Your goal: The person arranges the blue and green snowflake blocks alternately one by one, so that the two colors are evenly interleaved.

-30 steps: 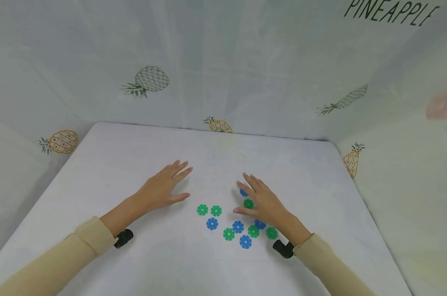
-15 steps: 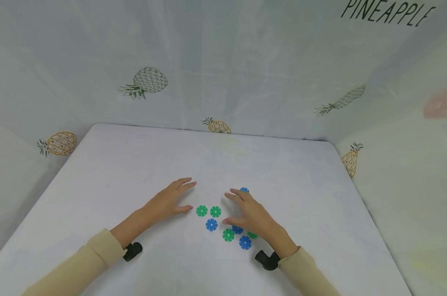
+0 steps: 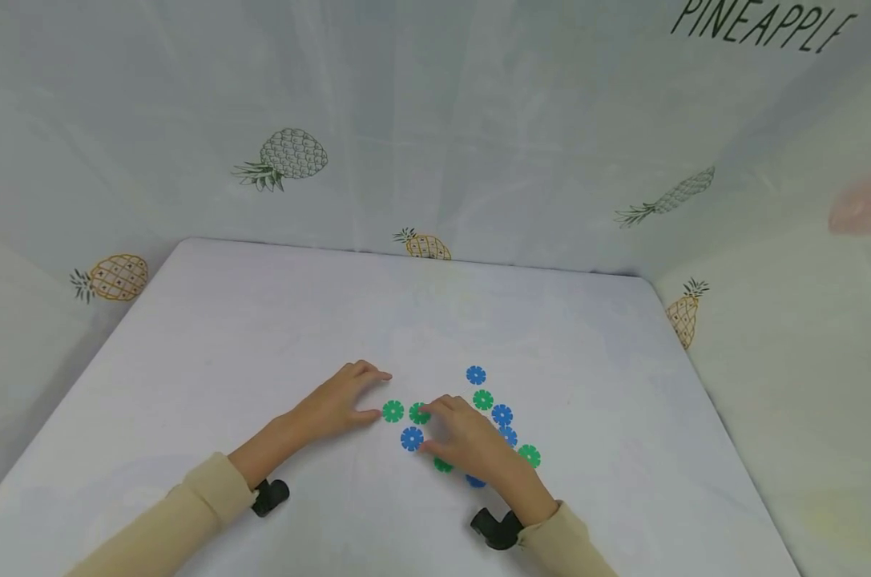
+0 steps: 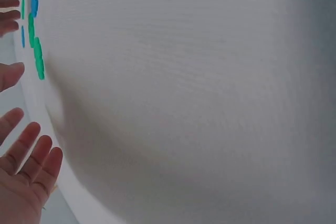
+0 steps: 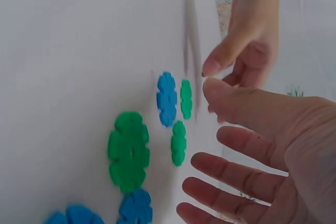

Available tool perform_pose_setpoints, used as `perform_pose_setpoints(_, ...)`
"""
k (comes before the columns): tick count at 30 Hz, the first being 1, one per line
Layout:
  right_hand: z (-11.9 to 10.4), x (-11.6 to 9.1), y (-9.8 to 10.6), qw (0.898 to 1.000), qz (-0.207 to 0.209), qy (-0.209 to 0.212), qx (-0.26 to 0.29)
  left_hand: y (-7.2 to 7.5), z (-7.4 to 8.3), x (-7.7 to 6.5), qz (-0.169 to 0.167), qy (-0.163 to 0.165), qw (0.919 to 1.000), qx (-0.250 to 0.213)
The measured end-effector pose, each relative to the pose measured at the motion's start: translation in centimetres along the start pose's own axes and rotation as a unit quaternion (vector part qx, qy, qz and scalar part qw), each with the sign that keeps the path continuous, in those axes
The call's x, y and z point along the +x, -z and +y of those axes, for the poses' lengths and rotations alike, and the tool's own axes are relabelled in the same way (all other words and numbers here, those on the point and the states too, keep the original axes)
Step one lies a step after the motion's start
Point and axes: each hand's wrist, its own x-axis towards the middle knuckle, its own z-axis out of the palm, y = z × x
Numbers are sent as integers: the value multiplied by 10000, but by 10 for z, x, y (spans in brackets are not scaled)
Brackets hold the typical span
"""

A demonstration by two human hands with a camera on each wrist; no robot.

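Note:
Flat, notched plastic snowflake discs in blue and green lie on the white table. My left hand (image 3: 334,406) is just left of the leftmost green disc (image 3: 393,411), its fingers and thumb spread apart with nothing between them. My right hand (image 3: 473,439) hovers over the group, fingers loosely bent and holding nothing. Its fingertips overlap a second green disc (image 3: 415,414) in the head view, and its thumb is by a blue disc (image 3: 411,438). In the right wrist view a gap shows between the right fingers and a larger-looking green disc (image 5: 128,150). The right hand partly hides several discs.
Right of the right hand lie more discs, among them a blue one (image 3: 476,375) at the back and a green one (image 3: 530,456). The white table (image 3: 298,296) meets a pineapple-print curtain (image 3: 478,144) at its back and sides. Each wrist wears a black camera.
My right hand has moved left and nearer, uncovering the discs at the right and covering some at the middle. My left hand has come closer to the leftmost green disc. The discs look unmoved.

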Motion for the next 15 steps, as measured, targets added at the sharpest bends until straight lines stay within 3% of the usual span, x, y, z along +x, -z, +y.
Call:
perform_pose_setpoints(11, -13, 5, -18, 9961, 114, 310, -816, -5, 7, 7, -332, -139, 9993, -104)
perform_pose_setpoints(15, -15, 8, -21, 9928, 162, 379, -1127, -7, 9, 11, -416, -134, 9990, 120)
